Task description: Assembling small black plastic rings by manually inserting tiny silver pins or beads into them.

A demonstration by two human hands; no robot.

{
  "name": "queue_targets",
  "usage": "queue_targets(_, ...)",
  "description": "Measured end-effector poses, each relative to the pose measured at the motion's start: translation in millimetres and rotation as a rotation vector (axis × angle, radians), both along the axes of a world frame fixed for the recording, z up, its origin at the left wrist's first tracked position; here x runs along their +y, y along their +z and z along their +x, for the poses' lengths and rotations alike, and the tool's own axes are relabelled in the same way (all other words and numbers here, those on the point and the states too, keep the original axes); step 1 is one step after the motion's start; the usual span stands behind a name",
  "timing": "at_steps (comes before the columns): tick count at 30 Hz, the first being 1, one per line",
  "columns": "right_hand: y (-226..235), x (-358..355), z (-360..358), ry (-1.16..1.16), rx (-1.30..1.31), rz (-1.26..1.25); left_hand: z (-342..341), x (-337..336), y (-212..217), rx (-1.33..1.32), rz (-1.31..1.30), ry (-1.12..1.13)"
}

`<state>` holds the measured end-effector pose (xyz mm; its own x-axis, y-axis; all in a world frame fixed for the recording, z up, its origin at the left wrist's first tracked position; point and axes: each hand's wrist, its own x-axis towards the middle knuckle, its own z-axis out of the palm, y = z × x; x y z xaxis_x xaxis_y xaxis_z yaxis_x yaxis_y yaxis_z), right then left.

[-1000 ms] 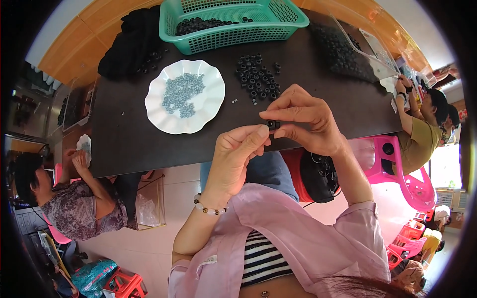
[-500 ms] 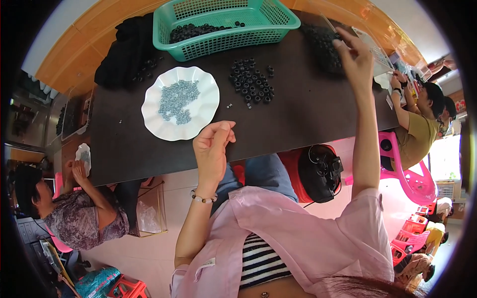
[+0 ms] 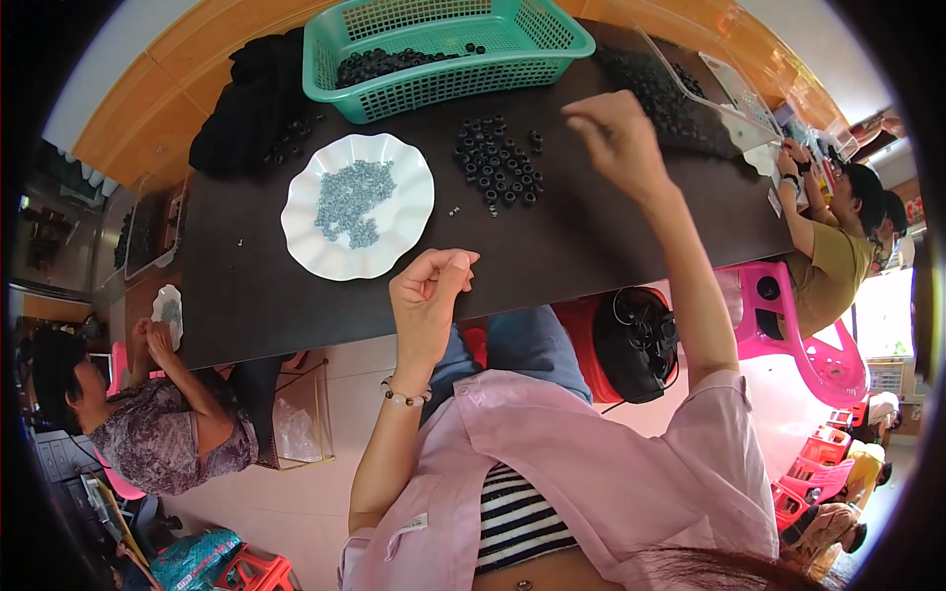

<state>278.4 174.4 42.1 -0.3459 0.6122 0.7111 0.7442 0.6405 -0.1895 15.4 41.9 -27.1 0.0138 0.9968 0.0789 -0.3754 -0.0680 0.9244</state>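
The right hand (image 3: 619, 138) is stretched far out over the dark worktop (image 3: 611, 246), its fingers drawn together and pointing down as if pinching, though whether a piece sits between them cannot be told. It hovers just right of the loose cluster of small black rings (image 3: 498, 167), and near the pile of black parts (image 3: 650, 89) lying by a clear plastic tray (image 3: 734, 103) at the far right. The rings lie to the left of this hand and a little nearer, with no long axis to speak of: they are a rough round scatter. The right hand is clearly the closer of the two to them.

The left hand (image 3: 429, 295) is held up near the body, over the near edge of the worktop, loosely clenched with thumb against the curled fingers; whether it encloses anything cannot be seen. It is near the white scalloped plate (image 3: 301, 241) holding small grey-blue pieces (image 3: 350, 202), which lies to its left and farther away. A green basket (image 3: 443, 49) with more black parts stands at the far edge. Other people sit at both ends of the worktop.
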Motion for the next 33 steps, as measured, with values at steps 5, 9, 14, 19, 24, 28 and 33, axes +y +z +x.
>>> queue_targets(5, -27, 13, -19, 0.098, -0.079, -0.214, 2, -2, 3, 0.078, 0.048, -0.002)
queue_targets(9, -33, 24, -30, 0.159, -0.121, -0.303, 0, -4, 0, 0.128, 0.057, -0.008)
queue_targets(14, -36, 37, -35, 0.214, -0.204, -0.297, 1, -5, 1, 0.123, 0.058, -0.005)
queue_targets(19, -36, 41, -35, 0.214, -0.260, -0.294, 2, -5, 3, 0.125, 0.056, -0.002)
queue_targets(24, -28, 28, -35, 0.145, 0.001, -0.370, 2, -3, 3, 0.141, 0.046, -0.008)
queue_targets(28, -13, -10, -47, 0.153, 0.326, -0.661, 1, -3, 1, 0.143, 0.056, 0.015)
queue_targets(33, -9, -58, -56, 0.368, 0.774, -0.950, 2, -2, 5, -0.028, -0.022, 0.028)
